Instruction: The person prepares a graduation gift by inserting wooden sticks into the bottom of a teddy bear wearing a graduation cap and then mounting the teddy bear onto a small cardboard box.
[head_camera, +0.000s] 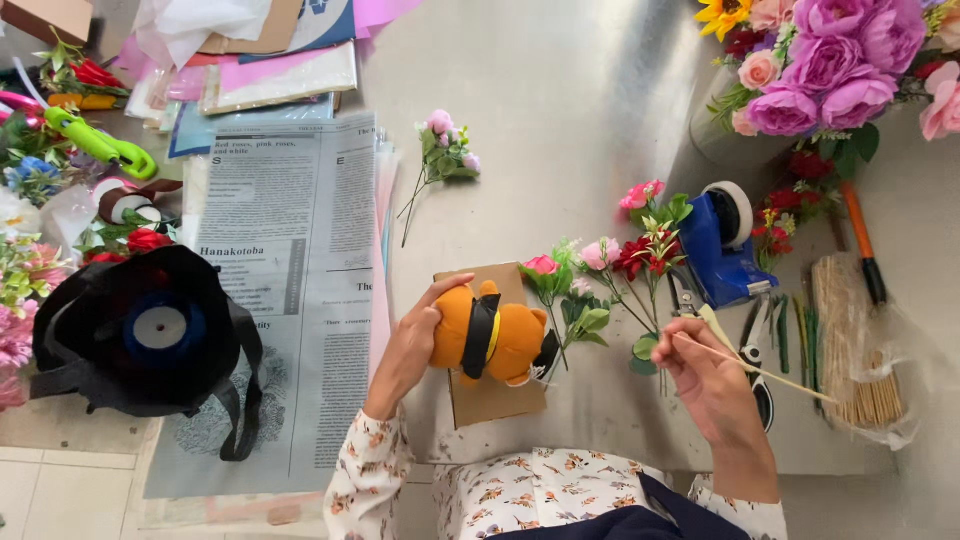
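My left hand (415, 340) grips an orange plush bear (492, 338) with a black and yellow band round its middle, held over a brown cardboard piece (492, 398). My right hand (705, 375) pinches a thin wooden skewer (760, 372) that points away to the right. Between the hands lie artificial flower stems (610, 275) with pink and red blooms and green leaves. A small pink flower sprig (440, 150) lies further up the grey table (560, 90).
A blue tape dispenser (725, 245), scissors (755, 355) and a bag of skewers (860, 345) sit at right. A pink and purple bouquet (830, 60) stands at top right. Newsprint wrapping sheets (290, 260), a black ribbon wrap (150, 330) and more flowers fill the left.
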